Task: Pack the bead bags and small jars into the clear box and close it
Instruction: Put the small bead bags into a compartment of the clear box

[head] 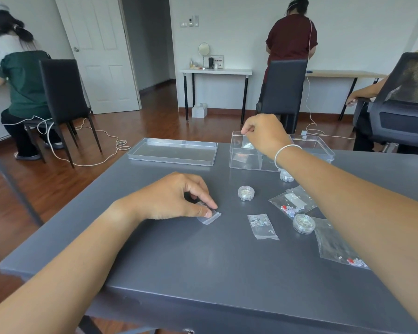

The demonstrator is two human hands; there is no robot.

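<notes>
The clear box (241, 159) stands open at the far right of the grey table, one bag lying inside it. Over its left end my right hand (266, 135) pinches the top of a small bead bag (247, 144) that hangs into the box. At the table's middle, my left hand (176, 197) pinches another small bag (209, 216) against the tabletop. Loose on the table lie a bag of white beads (262, 225), two bags with red and white beads (291, 203) (336, 247), and three small jars (246, 193) (304, 223) (286, 175).
The box's clear lid (173, 151) lies flat at the far left of the table (179, 261). Beyond the table are black chairs (63, 92), an office chair (401, 102), cables on the wooden floor, and three people working at other desks.
</notes>
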